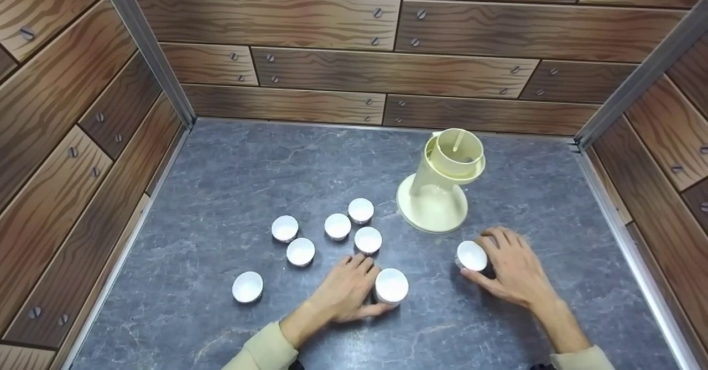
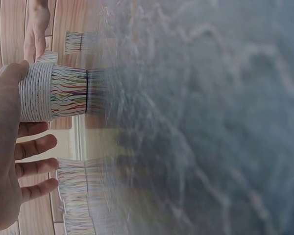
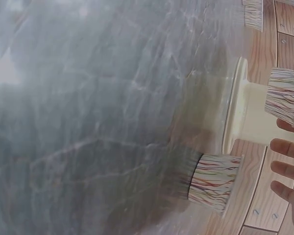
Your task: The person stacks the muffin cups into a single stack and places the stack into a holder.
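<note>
My left hand holds a stack of nested small cups between thumb and forefinger. In the left wrist view the stack stands on the table, many white rims piled above one patterned side; the other fingers are spread apart from it. My right hand grips a single small cup, white inside. The right wrist view shows this cup, with wavy coloured lines, lifted above the table. Beside it another patterned cup stands on the table, hidden beneath the right hand in the head view.
Left of centre stand several loose cups: one cup alone, a pair with its front cup, and a cluster including this cup. A pale yellow plastic stand with a round top rises behind. Wood-patterned walls enclose the table.
</note>
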Demonstrator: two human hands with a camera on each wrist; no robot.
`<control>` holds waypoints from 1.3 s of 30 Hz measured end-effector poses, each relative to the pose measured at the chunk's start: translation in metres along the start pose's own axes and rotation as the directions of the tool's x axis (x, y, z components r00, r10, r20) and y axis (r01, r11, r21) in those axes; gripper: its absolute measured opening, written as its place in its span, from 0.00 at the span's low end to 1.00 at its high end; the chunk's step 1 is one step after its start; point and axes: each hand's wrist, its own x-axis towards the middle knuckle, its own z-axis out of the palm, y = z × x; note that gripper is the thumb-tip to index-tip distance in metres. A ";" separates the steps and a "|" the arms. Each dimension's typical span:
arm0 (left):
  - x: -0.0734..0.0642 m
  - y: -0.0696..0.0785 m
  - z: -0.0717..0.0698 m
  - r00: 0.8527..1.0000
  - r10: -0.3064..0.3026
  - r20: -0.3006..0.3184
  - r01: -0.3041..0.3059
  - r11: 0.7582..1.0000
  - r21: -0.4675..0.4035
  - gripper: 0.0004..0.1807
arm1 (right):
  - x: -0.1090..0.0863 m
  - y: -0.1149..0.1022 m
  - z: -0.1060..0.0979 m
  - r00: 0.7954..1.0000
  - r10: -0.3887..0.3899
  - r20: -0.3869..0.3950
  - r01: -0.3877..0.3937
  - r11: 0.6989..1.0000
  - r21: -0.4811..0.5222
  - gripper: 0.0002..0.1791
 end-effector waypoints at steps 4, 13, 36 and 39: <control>0.000 0.000 0.000 1.000 0.003 0.011 -0.003 1.000 0.005 0.38 | 0.001 -0.004 -0.002 1.000 -0.007 -0.003 0.007 1.000 0.007 0.37; 0.000 -0.001 0.000 1.000 0.009 -0.007 -0.009 1.000 0.014 0.37 | 0.005 -0.013 -0.008 1.000 -0.018 -0.013 0.018 1.000 0.012 0.37; 0.000 -0.001 0.001 1.000 0.018 -0.010 -0.017 0.999 0.030 0.37 | 0.015 -0.049 -0.022 0.994 -0.097 -0.042 0.099 0.994 0.050 0.35; 0.000 0.000 0.001 1.000 0.016 -0.002 -0.016 0.999 0.032 0.37 | 0.016 -0.054 -0.023 0.993 -0.111 -0.051 0.114 0.992 0.062 0.36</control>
